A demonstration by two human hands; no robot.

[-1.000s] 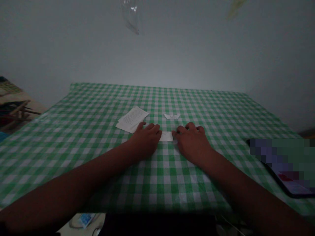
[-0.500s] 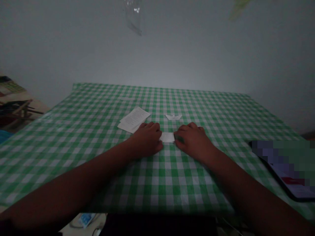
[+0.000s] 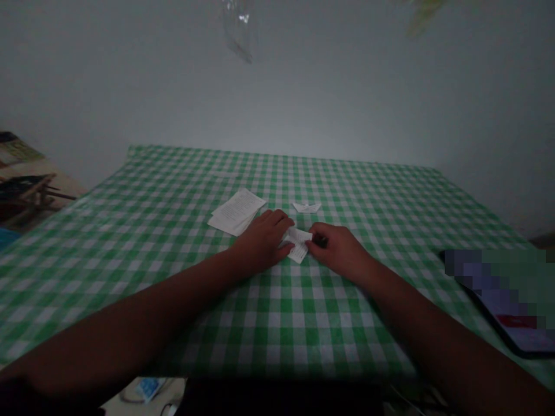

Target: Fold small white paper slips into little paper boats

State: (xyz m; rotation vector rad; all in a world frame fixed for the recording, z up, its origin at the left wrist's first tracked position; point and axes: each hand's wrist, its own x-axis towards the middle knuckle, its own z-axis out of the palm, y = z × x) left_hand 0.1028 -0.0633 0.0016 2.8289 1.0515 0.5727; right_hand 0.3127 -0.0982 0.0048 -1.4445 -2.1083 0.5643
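Between my two hands is a small folded sheet of printed paper (image 3: 298, 248), its upper flap partly lifted. My left hand (image 3: 265, 240) is closed on its left side, with the thumb on the near part and the fingers behind. The right edge is pinched between thumb and forefinger of my right hand (image 3: 338, 248). Just beyond them a little folded paper boat (image 3: 307, 207) lies on the checked cloth. A few loose printed sheets (image 3: 237, 211) lie past my left hand, overlapping each other.
A green and white checked tablecloth (image 3: 277, 323) covers the table. At the right edge lies a dark-framed phone or tablet (image 3: 498, 306), its screen blurred out. A pale wall (image 3: 277, 86) rises behind the table. Clear plastic (image 3: 237, 29) hangs on it.
The folded paper was flat and rectangular; now it is turned at an angle with a flap raised. My right hand has gone from resting at its edge to pinching it.
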